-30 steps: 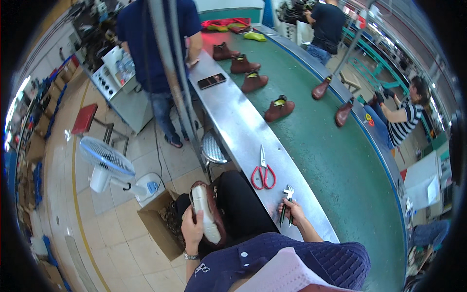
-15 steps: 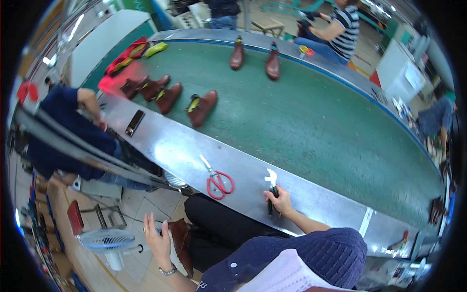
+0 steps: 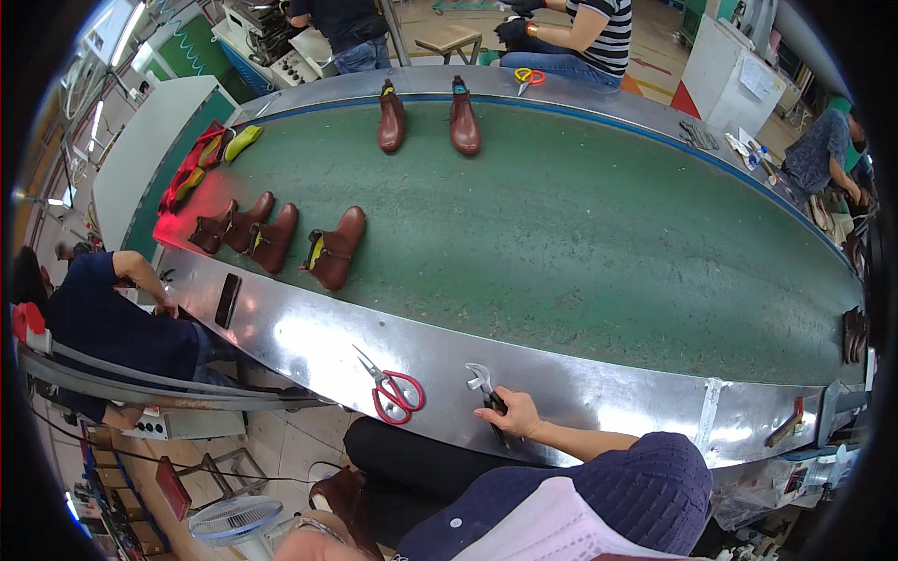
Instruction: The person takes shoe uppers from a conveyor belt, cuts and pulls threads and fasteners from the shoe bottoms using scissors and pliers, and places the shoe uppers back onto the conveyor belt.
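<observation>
My right hand [image 3: 517, 414] is closed round the dark handle of a hammer [image 3: 479, 377] over the metal ledge, its bright head pointing away from me. Left of it lie scissors [image 3: 399, 396] with red handles, blades slightly parted. Low in the picture, my left hand [image 3: 320, 540] is beside a brown leather boot [image 3: 344, 493] at my lap; a wrist band shows, but its fingers are mostly hidden. On the green belt [image 3: 561, 234] several brown boots [image 3: 337, 249] lie on their sides at the left, and a pair of boots [image 3: 463, 122] stands along the far edge.
A black phone [image 3: 227, 300] lies on the ledge at the left, near a co-worker in dark blue [image 3: 122, 313]. Red and yellow-green pieces [image 3: 201, 164] lie at the belt's left end. Yellow-handled scissors [image 3: 528, 78] rest on the far ledge. A fan [image 3: 236, 517] stands at lower left.
My view has shifted, so the belt appears more level. My left hand has dropped from its raised, spread-fingered position to beside the boot. My right hand still grips the hammer.
</observation>
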Action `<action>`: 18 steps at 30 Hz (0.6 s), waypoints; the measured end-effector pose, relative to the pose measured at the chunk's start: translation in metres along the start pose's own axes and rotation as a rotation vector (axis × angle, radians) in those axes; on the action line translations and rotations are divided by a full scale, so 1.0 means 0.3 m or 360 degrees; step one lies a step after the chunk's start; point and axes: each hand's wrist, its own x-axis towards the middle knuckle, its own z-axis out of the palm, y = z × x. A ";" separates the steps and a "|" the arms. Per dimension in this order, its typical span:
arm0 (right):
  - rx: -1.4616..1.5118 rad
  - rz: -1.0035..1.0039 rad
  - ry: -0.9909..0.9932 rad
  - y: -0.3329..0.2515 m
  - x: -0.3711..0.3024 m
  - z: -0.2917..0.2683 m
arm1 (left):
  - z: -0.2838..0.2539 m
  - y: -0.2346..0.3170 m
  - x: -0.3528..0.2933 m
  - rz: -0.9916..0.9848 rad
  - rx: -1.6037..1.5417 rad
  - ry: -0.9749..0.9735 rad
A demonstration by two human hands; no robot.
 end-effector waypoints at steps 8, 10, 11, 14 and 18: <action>0.0011 -0.0017 0.0026 -0.007 0.002 -0.005 | 0.080 -0.024 0.280 -0.1085 -0.0478 -0.2001; 0.0014 -0.0033 0.0011 -0.009 0.002 0.009 | 0.111 -0.049 0.108 -0.0257 -0.0625 -0.0980; 0.0004 -0.0033 0.0016 -0.005 0.003 0.013 | 0.107 -0.033 0.103 -0.0263 -0.0616 -0.0985; 0.0041 -0.0012 -0.0030 -0.009 -0.004 0.010 | 0.119 0.010 0.091 -0.0751 -0.0525 -0.0927; 0.0010 -0.0068 0.0028 -0.005 0.006 0.012 | 0.110 0.024 0.057 -0.0407 -0.0662 -0.0683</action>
